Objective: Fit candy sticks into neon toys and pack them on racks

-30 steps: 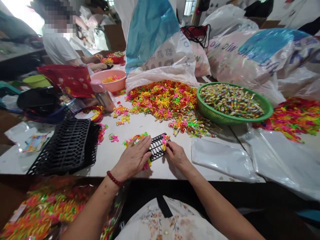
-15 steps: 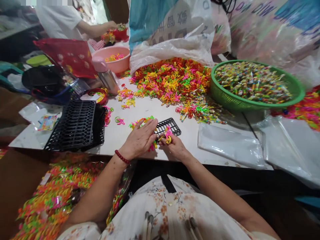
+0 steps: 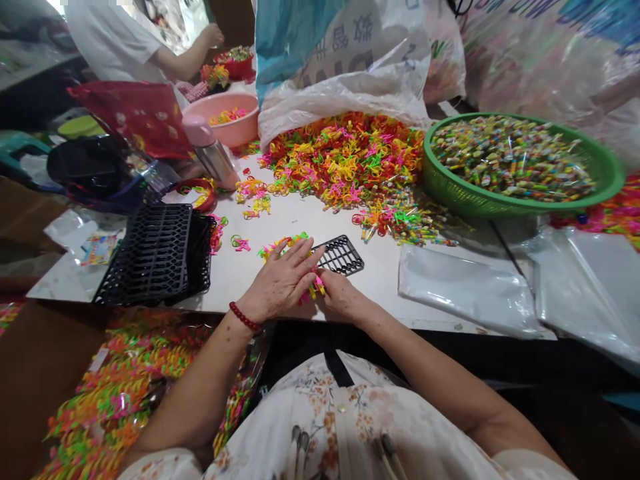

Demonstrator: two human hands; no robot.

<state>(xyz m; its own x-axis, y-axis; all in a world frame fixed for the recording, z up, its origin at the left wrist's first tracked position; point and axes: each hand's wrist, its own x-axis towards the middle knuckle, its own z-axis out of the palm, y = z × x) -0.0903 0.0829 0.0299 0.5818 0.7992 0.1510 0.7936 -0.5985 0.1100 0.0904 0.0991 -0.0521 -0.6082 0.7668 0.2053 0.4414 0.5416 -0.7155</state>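
Observation:
A black plastic grid tray [image 3: 349, 259] lies on the white table before me, its near left part covered by my hands. My left hand [image 3: 281, 277] rests flat over its left side with the fingers stretched out and nothing gripped. Bright plastic toy pieces [image 3: 300, 237] with loops show past its fingers. My right hand [image 3: 344, 293] is closed at the tray's near edge, its fingertips partly hidden beside the left hand. Pink and yellow toy pieces [image 3: 316, 287] show at these fingertips.
A large heap of toy pieces [image 3: 345, 157] spills from a plastic sack [image 3: 345, 107]. A green basket [image 3: 440, 180] of wrapped sticks stands right, clear bags [image 3: 465, 287] before it. Stacked black trays [image 3: 150, 253] and a flask [image 3: 213, 157] are left; a co-worker's arm [image 3: 185, 63] is beyond.
My right hand has moved slightly left and in toward the left hand, taking the pink and yellow pieces off the tray's middle. The co-worker's hand has lifted from the red bowl.

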